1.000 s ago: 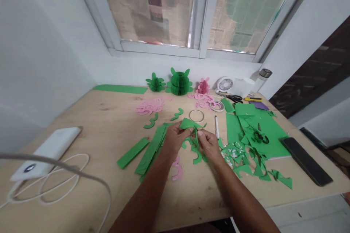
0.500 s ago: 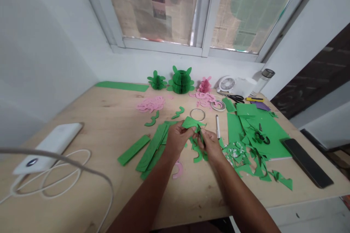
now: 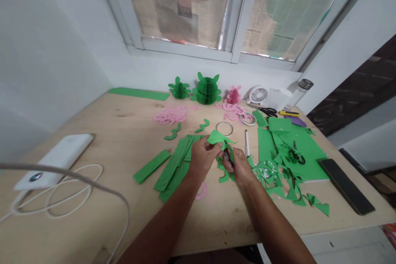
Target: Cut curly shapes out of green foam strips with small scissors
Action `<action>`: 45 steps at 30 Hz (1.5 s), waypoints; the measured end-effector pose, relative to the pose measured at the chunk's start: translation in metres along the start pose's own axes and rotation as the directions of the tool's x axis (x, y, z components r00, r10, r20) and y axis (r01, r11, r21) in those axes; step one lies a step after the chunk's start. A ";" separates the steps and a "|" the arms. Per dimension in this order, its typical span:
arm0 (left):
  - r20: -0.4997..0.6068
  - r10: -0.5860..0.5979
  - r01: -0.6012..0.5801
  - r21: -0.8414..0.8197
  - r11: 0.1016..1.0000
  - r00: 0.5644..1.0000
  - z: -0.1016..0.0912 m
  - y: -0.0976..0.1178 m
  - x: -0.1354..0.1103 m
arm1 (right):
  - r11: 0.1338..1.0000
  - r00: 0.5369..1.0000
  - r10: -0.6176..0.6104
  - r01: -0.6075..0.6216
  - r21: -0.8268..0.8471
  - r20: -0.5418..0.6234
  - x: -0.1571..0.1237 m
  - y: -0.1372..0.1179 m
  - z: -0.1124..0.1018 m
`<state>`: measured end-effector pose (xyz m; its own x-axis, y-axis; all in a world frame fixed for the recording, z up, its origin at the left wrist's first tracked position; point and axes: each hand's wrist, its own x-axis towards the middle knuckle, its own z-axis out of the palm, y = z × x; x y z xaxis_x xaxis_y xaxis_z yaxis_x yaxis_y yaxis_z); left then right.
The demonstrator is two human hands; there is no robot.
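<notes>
My left hand [image 3: 203,157] is closed on a piece of green paper [image 3: 218,137], held just above the wooden table [image 3: 130,136]. My right hand [image 3: 238,166] is closed beside it, pinching a thin dark thing against the paper's lower edge; I cannot make out what it is. Curved green cut-outs [image 3: 223,172] lie on the table under both hands. A stack of green paper strips [image 3: 175,164] lies just left of my left hand. A pink curved piece [image 3: 202,191] peeks out beneath my left forearm.
Green sheets and scraps [image 3: 287,152] with small scissors [image 3: 295,156] lie right, beside a black phone [image 3: 345,186]. A pen [image 3: 246,137], tape rings [image 3: 224,128], pink cut-outs [image 3: 171,114], paper models [image 3: 206,89], a fan [image 3: 258,94] and scissors [image 3: 266,111] stand behind. A white power bank [image 3: 55,160] with cable lies left.
Both hands have drawn closer together around the green paper, the right hand moving up against its lower edge. The camera has tilted down slightly.
</notes>
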<state>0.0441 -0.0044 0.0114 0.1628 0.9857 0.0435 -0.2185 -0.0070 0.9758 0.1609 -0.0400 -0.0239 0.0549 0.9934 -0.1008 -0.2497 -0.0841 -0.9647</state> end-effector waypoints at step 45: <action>-0.061 0.069 -0.061 0.122 0.991 0.996 0.001 -0.010 -0.001 | 0.984 0.998 0.013 -0.023 0.174 0.057 0.002 0.002 -0.004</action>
<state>0.0469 -0.0056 0.0022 0.0883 0.9913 0.0976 -0.1085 -0.0878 0.9902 0.1642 -0.0387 -0.0272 -0.0038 0.9950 -0.0996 -0.4154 -0.0922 -0.9050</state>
